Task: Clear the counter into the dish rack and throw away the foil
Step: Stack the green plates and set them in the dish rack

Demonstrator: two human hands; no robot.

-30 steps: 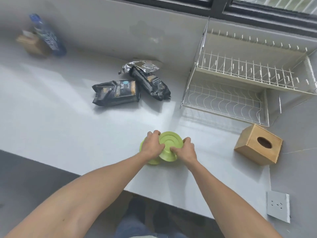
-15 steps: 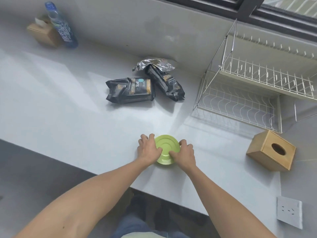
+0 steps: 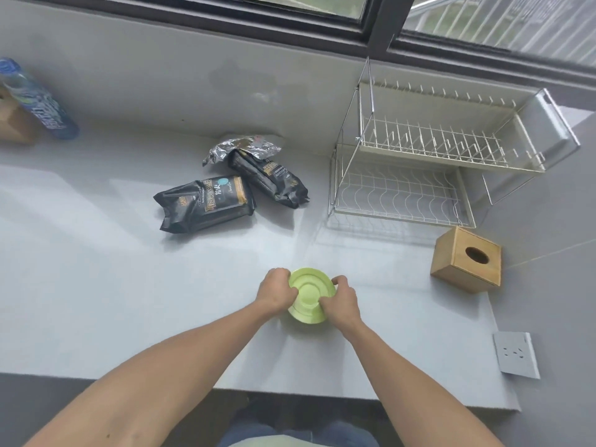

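Note:
A stack of light green plates (image 3: 309,295) rests upside down on the grey counter (image 3: 96,285) near its front edge. My left hand (image 3: 274,291) grips the stack's left rim and my right hand (image 3: 341,301) grips its right rim. A crumpled piece of silver foil (image 3: 245,147) lies against the back wall, partly under a black pouch (image 3: 269,179). A second black pouch (image 3: 206,204) lies to its left. The two-tier wire dish rack (image 3: 435,169) stands empty at the back right.
A wooden tissue box (image 3: 467,259) sits right of the plates, in front of the rack. A blue bottle (image 3: 35,101) and another wooden box (image 3: 13,124) stand at the far left. A wall socket (image 3: 516,354) is on the right wall.
A second plate that stuck out on the left is now gathered into one stack under my hands. My view has tilted up and shows the window.

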